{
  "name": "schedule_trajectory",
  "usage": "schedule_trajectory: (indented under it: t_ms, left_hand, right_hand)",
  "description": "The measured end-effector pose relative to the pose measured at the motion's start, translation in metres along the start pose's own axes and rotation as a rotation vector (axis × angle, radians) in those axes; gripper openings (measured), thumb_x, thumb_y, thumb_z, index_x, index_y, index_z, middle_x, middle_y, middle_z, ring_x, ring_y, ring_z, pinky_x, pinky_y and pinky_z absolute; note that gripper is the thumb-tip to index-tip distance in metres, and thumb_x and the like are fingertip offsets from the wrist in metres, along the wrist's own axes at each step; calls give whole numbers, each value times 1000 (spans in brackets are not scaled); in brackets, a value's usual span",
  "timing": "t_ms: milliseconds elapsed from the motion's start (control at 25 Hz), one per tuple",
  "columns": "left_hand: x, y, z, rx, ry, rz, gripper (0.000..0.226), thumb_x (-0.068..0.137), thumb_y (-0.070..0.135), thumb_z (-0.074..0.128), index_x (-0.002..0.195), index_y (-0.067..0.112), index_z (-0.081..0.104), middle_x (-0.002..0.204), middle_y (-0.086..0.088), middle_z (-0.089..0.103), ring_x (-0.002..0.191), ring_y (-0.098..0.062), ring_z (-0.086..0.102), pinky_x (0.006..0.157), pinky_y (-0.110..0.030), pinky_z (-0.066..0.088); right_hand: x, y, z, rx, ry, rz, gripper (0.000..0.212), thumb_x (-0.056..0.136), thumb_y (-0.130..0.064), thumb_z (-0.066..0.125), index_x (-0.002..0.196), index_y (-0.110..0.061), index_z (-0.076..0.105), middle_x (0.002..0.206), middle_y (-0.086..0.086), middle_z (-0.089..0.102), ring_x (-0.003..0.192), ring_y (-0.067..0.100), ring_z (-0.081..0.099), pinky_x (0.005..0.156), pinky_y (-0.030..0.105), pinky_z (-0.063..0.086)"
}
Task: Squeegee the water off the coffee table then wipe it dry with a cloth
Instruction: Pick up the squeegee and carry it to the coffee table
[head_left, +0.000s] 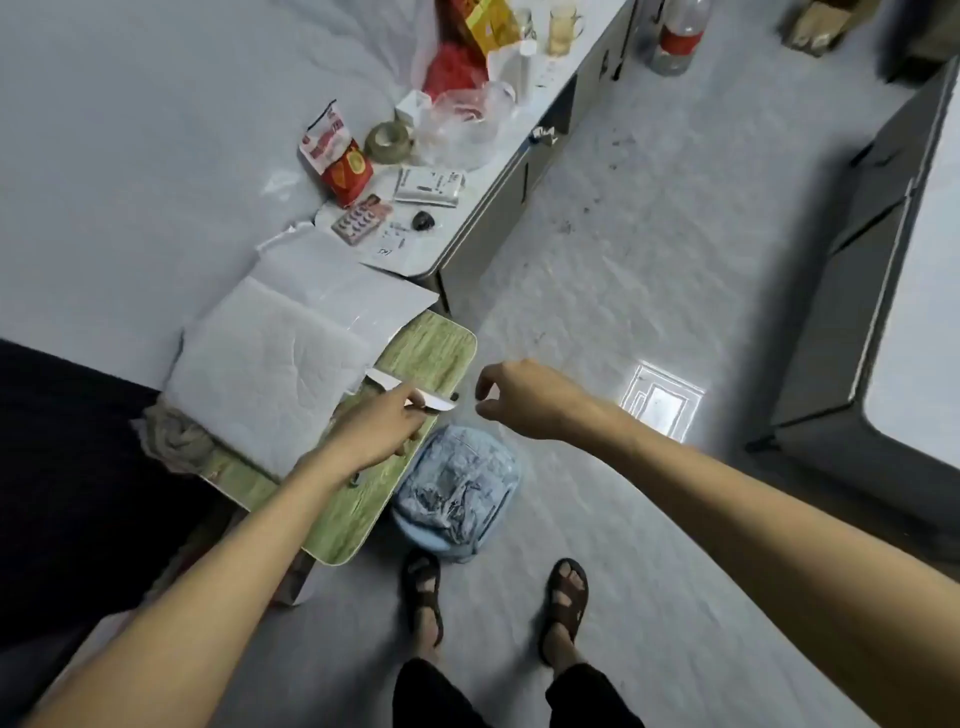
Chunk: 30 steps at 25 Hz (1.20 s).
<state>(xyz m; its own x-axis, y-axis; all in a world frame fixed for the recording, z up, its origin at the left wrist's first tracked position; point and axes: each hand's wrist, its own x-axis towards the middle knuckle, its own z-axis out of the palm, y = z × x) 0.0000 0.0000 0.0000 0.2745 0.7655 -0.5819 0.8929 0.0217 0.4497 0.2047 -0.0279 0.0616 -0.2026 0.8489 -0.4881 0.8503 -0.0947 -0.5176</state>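
Item: slim white plastic squeegee (408, 391) | pinched in my left hand (374, 434) fingers over green wood-grain tabletop (441, 348) | likely light, stiff | right hand (524, 402) beside, loosely curled, empty

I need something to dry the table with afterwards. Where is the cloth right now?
A bunched beige cloth lies at the left end of the green table, tucked against the white foam pad, left of the left hand.

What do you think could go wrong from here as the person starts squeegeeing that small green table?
The left hand holds the white squeegee near the green table edge, so water pushed off may land on the blue bag on the floor below. The white padded sheet and papers lying over part of the table could get wet. The right hand hovers free and holds nothing down.
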Motion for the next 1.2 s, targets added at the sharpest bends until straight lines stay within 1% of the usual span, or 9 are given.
schedule_trajectory:
  t_ms: [200,280,360,520,640,720,880,1080,1200]
  left_hand:
    - [102,-117,59,-19,20,-163,29,95,20,51,124,19,50,106,-4,66,77,-28,67,72,-43,56]
    - [146,-165,79,-1,45,-197,37,95,13,52,131,15,44,118,-8,63,73,-24,65,66,-41,56]
    - [184,-202,99,34,35,-227,46,95,13,53,138,13,37,125,-12,59,78,-26,66,72,-44,58]
    - [235,-242,131,177,-40,-281,63,95,25,55,147,9,25,120,-16,64,96,-33,66,89,-50,53]
    - [248,-253,138,319,-59,-259,48,96,31,54,135,6,42,114,-16,67,97,-34,66,85,-45,53]
    - [249,-242,132,317,-136,-200,34,96,32,54,118,6,52,101,-13,69,86,-30,67,76,-39,53]
    - [226,-171,99,-118,-446,-112,16,94,20,60,83,8,56,61,-8,63,47,-16,58,50,-29,50]
    - [161,-17,70,-306,-518,76,14,94,14,59,100,1,59,67,-13,62,46,-14,57,45,-24,49]
    - [116,95,63,-426,-498,172,13,93,14,61,89,3,55,61,-10,58,45,-16,58,42,-24,48]
  right_hand:
    - [89,13,81,110,17,144,22,92,-23,56,111,-19,65,106,9,70,92,26,63,80,38,53]
    - [131,20,123,165,19,191,22,92,-22,56,112,-19,65,105,9,70,91,26,63,79,37,52]
    - [164,24,162,215,26,215,22,91,-21,57,111,-19,66,107,8,69,89,22,60,75,32,48]
    - [187,45,206,290,78,283,20,89,-16,57,104,-19,70,105,2,69,93,19,62,75,28,44]
    - [184,65,207,292,66,369,20,89,-17,56,104,-20,70,102,5,71,93,23,64,77,33,50]
    - [174,74,201,297,84,395,21,91,-18,56,106,-20,69,101,5,71,87,22,62,74,33,50]
    - [130,80,171,323,69,426,19,92,-23,55,108,-21,67,93,1,70,72,16,58,66,30,45]
    - [43,90,104,328,61,468,24,94,-37,55,111,-23,64,94,1,67,75,16,57,71,33,49]
    - [-19,106,50,350,133,458,36,90,-52,56,114,-25,60,97,0,67,82,17,58,72,32,46]
